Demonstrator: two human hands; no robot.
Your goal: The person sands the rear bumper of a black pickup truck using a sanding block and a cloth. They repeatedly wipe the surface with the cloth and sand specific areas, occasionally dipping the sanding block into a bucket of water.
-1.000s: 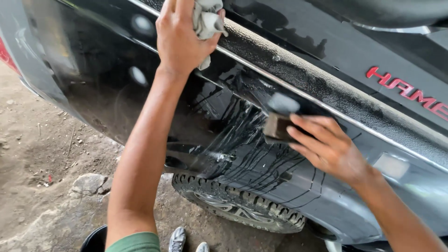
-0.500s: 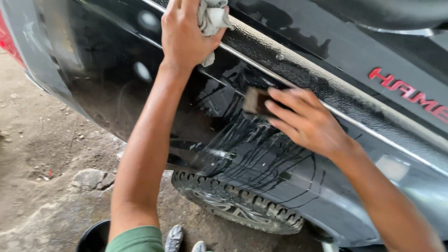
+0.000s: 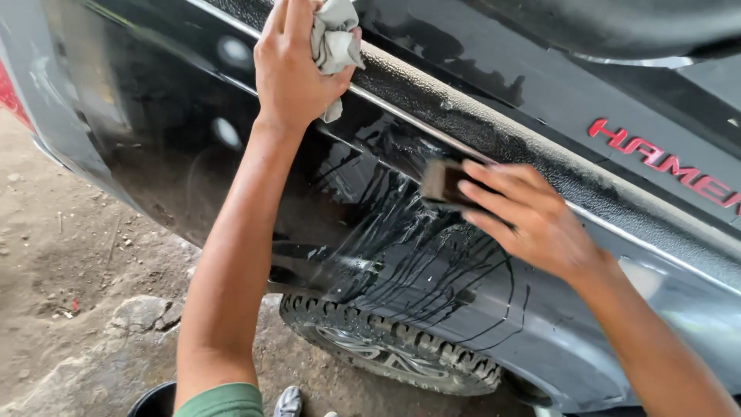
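My left hand point(image 3: 293, 66) rests high on the dark vehicle body panel point(image 3: 154, 147), gripping a crumpled grey cloth point(image 3: 336, 42). My right hand point(image 3: 525, 220) presses a small dark sanding block point(image 3: 441, 184) flat against the wet panel just below the textured black trim strip point(image 3: 494, 135). Thin water streaks point(image 3: 417, 270) run down the panel under the block toward the wheel arch.
A knobbly tyre with a metal rim point(image 3: 386, 347) sits below the panel. Bare dirt ground with a stone point(image 3: 143, 313) lies at the left. A black bucket rim point(image 3: 154, 401) and my shoe point(image 3: 288, 401) show at the bottom edge. Red lettering marks the upper right of the body.
My right hand has slid the block leftward and slightly up along the panel. My left hand with the cloth has stayed in place.
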